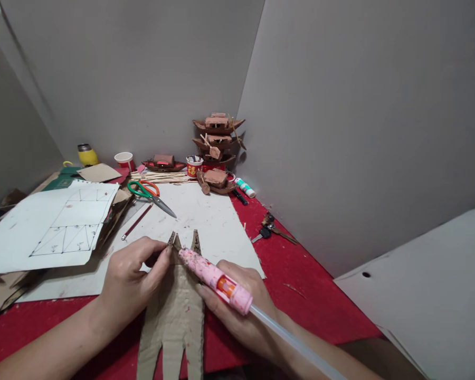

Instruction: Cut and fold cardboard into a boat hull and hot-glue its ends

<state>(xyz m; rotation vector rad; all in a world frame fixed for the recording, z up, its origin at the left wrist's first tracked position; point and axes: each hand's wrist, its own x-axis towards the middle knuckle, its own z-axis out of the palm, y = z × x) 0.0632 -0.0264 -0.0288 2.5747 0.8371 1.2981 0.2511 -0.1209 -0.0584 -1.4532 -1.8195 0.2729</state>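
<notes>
While pinching the cut cardboard (174,311) by its upper end in the left hand (130,266), grips a pink glue gun (206,270) in the right hand (245,301), over that cardboard at the near edge of the table (296,301). Has a pencil (136,222), scissors (164,207) and stacked model boats (217,123) farther out.

Lower end of cardboard (173,311) out-of-frame

Speckled pink glue gun (209,273), tan cardboard (176,311), green and orange scissor handles (147,195), red tabletop (301,285), black-lined sheet (27,221)
</notes>
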